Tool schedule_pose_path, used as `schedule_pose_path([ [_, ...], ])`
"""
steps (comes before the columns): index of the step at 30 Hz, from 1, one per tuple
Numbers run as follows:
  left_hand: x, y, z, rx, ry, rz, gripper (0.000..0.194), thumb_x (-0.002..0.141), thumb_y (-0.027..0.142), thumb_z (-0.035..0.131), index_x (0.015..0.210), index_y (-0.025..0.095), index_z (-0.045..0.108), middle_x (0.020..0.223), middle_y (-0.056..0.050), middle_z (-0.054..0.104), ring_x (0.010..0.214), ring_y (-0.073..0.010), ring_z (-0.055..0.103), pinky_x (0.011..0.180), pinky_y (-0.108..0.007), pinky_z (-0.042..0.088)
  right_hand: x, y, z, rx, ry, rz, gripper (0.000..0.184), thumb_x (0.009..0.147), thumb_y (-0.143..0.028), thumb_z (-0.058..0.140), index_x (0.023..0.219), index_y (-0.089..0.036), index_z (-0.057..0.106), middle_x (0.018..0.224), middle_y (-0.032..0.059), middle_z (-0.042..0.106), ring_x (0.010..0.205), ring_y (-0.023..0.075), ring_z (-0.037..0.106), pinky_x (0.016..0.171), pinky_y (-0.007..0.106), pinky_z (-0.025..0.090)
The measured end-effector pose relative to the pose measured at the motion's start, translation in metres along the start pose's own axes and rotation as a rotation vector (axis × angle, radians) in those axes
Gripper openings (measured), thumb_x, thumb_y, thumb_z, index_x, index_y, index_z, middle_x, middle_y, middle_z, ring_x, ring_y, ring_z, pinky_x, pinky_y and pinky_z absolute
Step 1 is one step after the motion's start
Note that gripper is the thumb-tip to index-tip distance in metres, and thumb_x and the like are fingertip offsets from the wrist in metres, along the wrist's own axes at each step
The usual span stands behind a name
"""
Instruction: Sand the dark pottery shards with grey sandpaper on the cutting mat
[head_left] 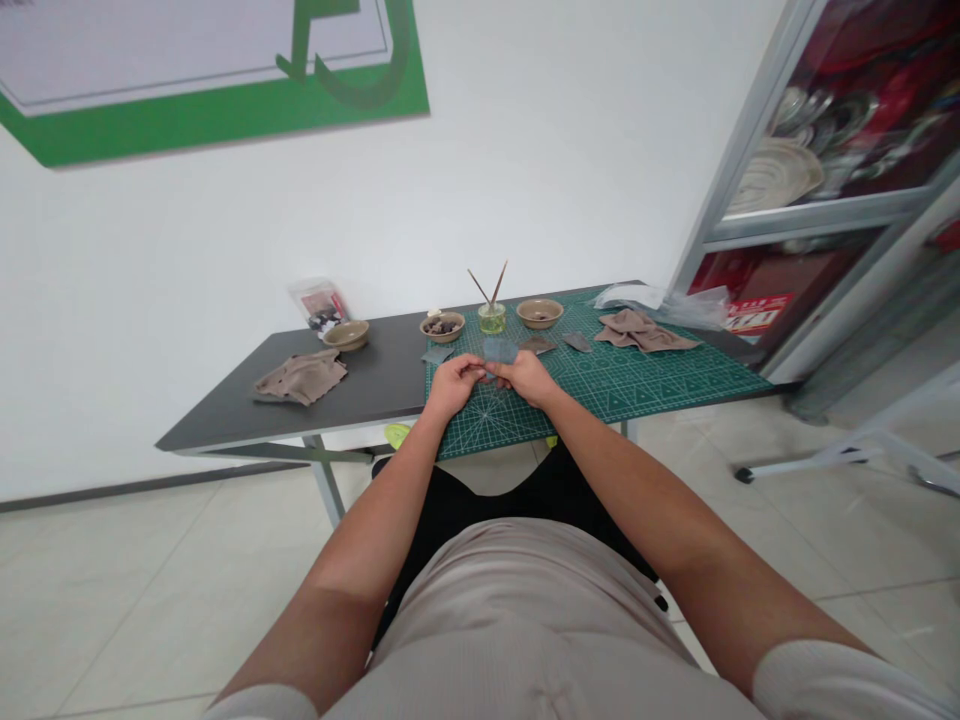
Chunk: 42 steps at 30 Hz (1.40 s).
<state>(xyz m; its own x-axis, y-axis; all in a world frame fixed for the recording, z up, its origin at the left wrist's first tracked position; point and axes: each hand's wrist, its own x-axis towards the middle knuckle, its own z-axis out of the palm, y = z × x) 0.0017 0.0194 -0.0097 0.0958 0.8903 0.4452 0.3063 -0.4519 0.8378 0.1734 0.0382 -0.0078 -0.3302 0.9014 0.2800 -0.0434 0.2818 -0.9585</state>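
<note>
Shirt [517, 620] sat foremost. Left hand [454, 385] and right hand [529, 378] met over the green mat [622, 385], fingers narrowed. Blue-grey piece [500, 350] lay just beyond the fingertips — long axis roughly side to side; right hand nearer, apparently pinching its near edge, left hand's grip unclear. Glass jar [492, 320] stood behind.

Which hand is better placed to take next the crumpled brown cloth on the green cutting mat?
Probably the right hand: the cloth lies on its side, nearer to it than to the left hand. Both hands meet at a small grey-blue sheet.
</note>
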Motion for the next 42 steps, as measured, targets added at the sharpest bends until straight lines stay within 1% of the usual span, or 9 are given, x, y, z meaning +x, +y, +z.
schedule_pose_path([
  [4, -0.0004, -0.0018, 0.0001, 0.012, -0.011, 0.017, 0.011, 0.075, 0.014, 0.061, 0.083, 0.018, 0.068, 0.074, 0.0, 0.07, 0.069, -0.0151, 0.066, 0.069, -0.028, 0.052, 0.0008, 0.002, 0.0, -0.022, 0.004, 0.004, 0.048, 0.067, -0.061, 0.077, 0.069, -0.014, 0.069, 0.057, 0.0043, 0.065, 0.046, 0.0106, 0.047, 0.046, 0.025, 0.034],
  [7, -0.0017, 0.0001, -0.0005, 0.068, -0.009, 0.033, 0.01, 0.074, 0.015, 0.061, 0.08, 0.018, 0.068, 0.072, 0.001, 0.068, 0.066, -0.0134, 0.062, 0.068, -0.026, 0.051, 0.0006, 0.0019, 0.0004, -0.017, -0.011, 0.01, 0.046, 0.067, -0.059, 0.078, 0.072, -0.014, 0.07, 0.061, 0.0059, 0.069, 0.048, 0.0111, 0.05, 0.046, 0.024, 0.035],
  [12, -0.0025, 0.0041, -0.0009, 0.112, 0.021, 0.012, 0.006, 0.074, 0.017, 0.062, 0.076, 0.018, 0.068, 0.069, 0.003, 0.066, 0.066, -0.0128, 0.058, 0.067, -0.025, 0.047, -0.0012, -0.0015, 0.001, -0.009, -0.022, 0.025, 0.047, 0.066, -0.058, 0.079, 0.076, -0.013, 0.072, 0.06, 0.0062, 0.069, 0.048, 0.0114, 0.051, 0.046, 0.024, 0.035],
  [20, -0.0017, 0.004, 0.0, 0.004, 0.043, -0.034, 0.008, 0.071, 0.016, 0.064, 0.077, 0.019, 0.069, 0.069, 0.002, 0.069, 0.067, -0.0148, 0.062, 0.07, -0.028, 0.05, -0.0019, -0.0029, -0.0001, -0.012, -0.015, 0.007, 0.046, 0.069, -0.058, 0.077, 0.07, -0.013, 0.071, 0.061, 0.0077, 0.07, 0.048, 0.011, 0.05, 0.046, 0.024, 0.035],
  [27, -0.0006, 0.003, 0.0, -0.112, 0.05, -0.074, 0.008, 0.071, 0.019, 0.069, 0.079, 0.018, 0.066, 0.067, 0.002, 0.068, 0.066, -0.0147, 0.064, 0.069, -0.029, 0.051, 0.0001, -0.002, -0.0006, 0.046, -0.009, -0.001, 0.048, 0.065, -0.06, 0.079, 0.068, -0.014, 0.07, 0.062, 0.0073, 0.071, 0.047, 0.0109, 0.051, 0.046, 0.024, 0.036],
  [31, 0.0004, 0.0021, -0.0001, -0.172, 0.05, -0.08, 0.01, 0.071, 0.019, 0.069, 0.079, 0.018, 0.065, 0.065, 0.003, 0.066, 0.064, -0.0145, 0.064, 0.068, -0.029, 0.051, 0.0012, -0.0003, -0.0007, 0.068, 0.006, 0.006, 0.047, 0.065, -0.059, 0.079, 0.072, -0.013, 0.071, 0.064, 0.0078, 0.072, 0.049, 0.0115, 0.053, 0.046, 0.024, 0.036],
  [38, -0.0003, 0.0002, 0.0002, -0.14, 0.065, -0.077, 0.01, 0.072, 0.023, 0.069, 0.08, 0.018, 0.065, 0.065, 0.003, 0.066, 0.063, -0.0141, 0.063, 0.068, -0.028, 0.051, 0.0009, 0.0007, -0.001, 0.082, 0.03, 0.022, 0.047, 0.064, -0.059, 0.079, 0.072, -0.013, 0.071, 0.064, 0.0074, 0.071, 0.049, 0.0111, 0.052, 0.047, 0.024, 0.036],
  [42, -0.0004, -0.0009, 0.0, -0.118, 0.066, -0.071, 0.008, 0.072, 0.022, 0.068, 0.079, 0.018, 0.066, 0.063, 0.004, 0.065, 0.061, -0.0135, 0.062, 0.067, -0.028, 0.049, -0.0006, -0.0018, -0.0009, 0.121, 0.019, 0.02, 0.046, 0.064, -0.058, 0.079, 0.074, -0.014, 0.07, 0.065, 0.0066, 0.071, 0.05, 0.0109, 0.052, 0.048, 0.024, 0.036],
])
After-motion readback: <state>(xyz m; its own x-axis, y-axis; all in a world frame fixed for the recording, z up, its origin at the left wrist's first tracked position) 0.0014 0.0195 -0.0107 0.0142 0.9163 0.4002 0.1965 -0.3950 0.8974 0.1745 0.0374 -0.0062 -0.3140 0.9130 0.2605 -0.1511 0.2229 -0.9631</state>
